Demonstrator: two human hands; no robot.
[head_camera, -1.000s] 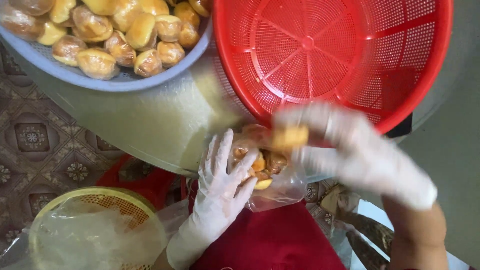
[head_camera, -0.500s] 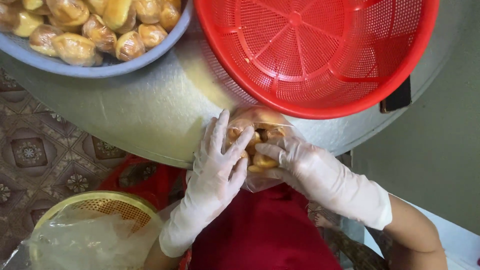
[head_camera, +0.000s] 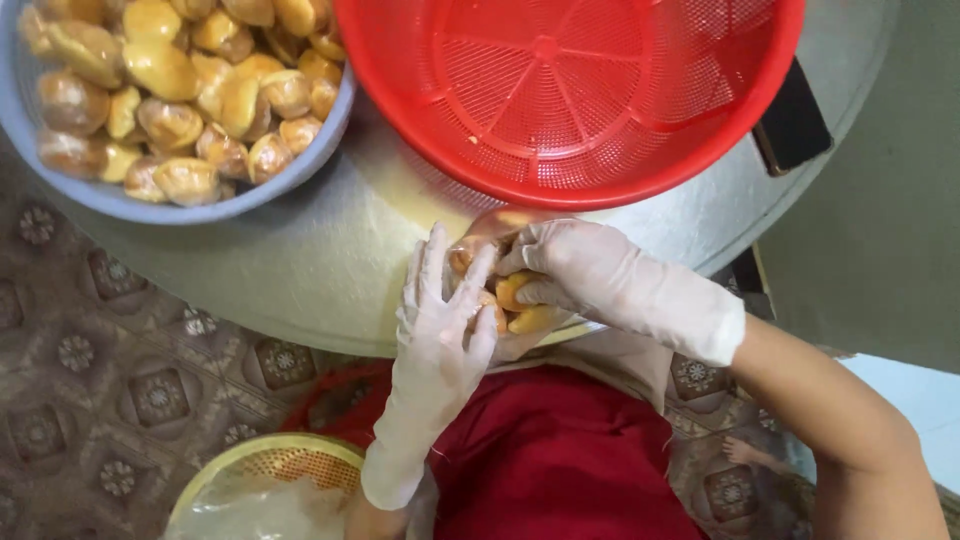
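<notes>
Both of my hands wear thin white gloves and meet at the near edge of a round grey table. My left hand presses flat against the side of a clear plastic bag filled with small golden buns. My right hand grips the same bag from the other side, fingers curled over the buns. The bag rests just below a red plastic colander, which is empty.
A grey-blue bowl heaped with several golden buns stands at the back left. A dark phone lies at the table's right edge. A yellow basket with clear plastic sits low on the patterned floor. Red cloth covers my lap.
My right hand came down from in front of the red colander onto the bag. Both hands now hold the bag of buns between them. The view shifted slightly.
</notes>
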